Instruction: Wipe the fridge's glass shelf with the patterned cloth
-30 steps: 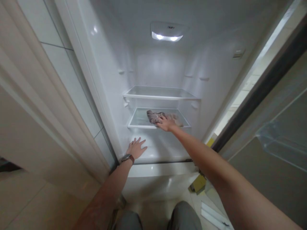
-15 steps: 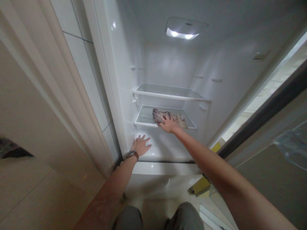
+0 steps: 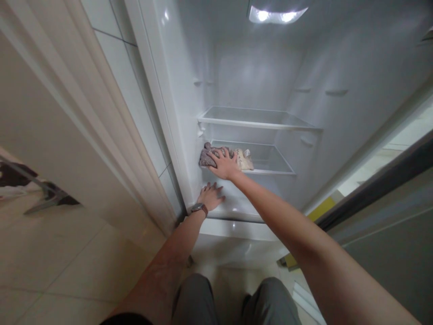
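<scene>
I look into an open white fridge. My right hand [image 3: 223,163] lies with spread fingers flat on a crumpled brown and beige cloth [image 3: 243,159], which sits at the front left corner of the lower glass shelf [image 3: 270,164]. Below it, my left hand [image 3: 210,197], a watch on its wrist, rests open and flat on the fridge's bottom ledge [image 3: 237,208] near the left wall. It holds nothing.
An upper glass shelf [image 3: 257,118] spans the fridge above the cloth. An interior lamp [image 3: 277,15] glows at the top. The dark fridge door [image 3: 382,216] stands open at right, with a yellow object [image 3: 321,208] on the floor by it. A tiled wall [image 3: 135,85] is left.
My right hand has slid the cloth leftward along the lower shelf, from its middle to its front left corner. My left hand has stayed on the ledge. The view has shifted.
</scene>
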